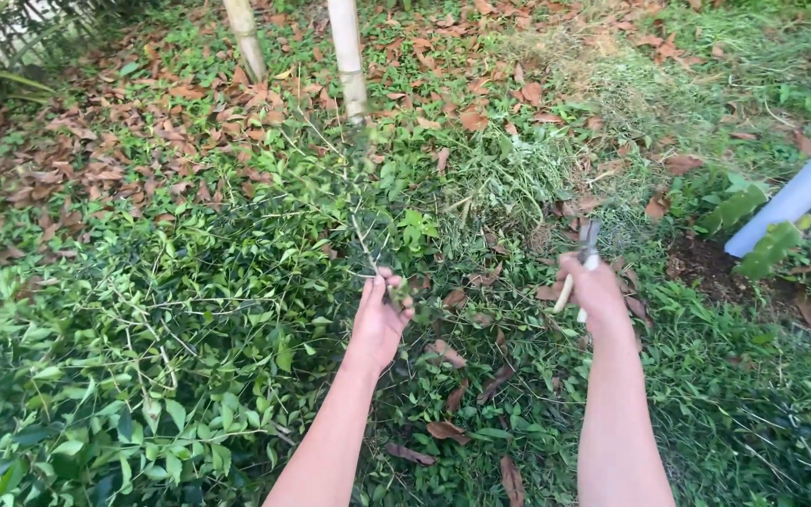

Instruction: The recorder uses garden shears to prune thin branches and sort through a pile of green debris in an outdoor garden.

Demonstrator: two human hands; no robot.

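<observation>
Gripping thin twig point(365, 246) in my left hand point(377, 319), right hand point(596, 289) clamped on pruning shears point(586, 252); twig uncut, leafy bush point(190, 310) mostly untrimmed.

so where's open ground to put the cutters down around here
Best patch: the short grass right of the right hand, below the pale pipe. Another flat patch is the dry cut grass at top right. It is crowded left of the left hand, where a leafy cut branch sprawls, and near the two poles.
</observation>
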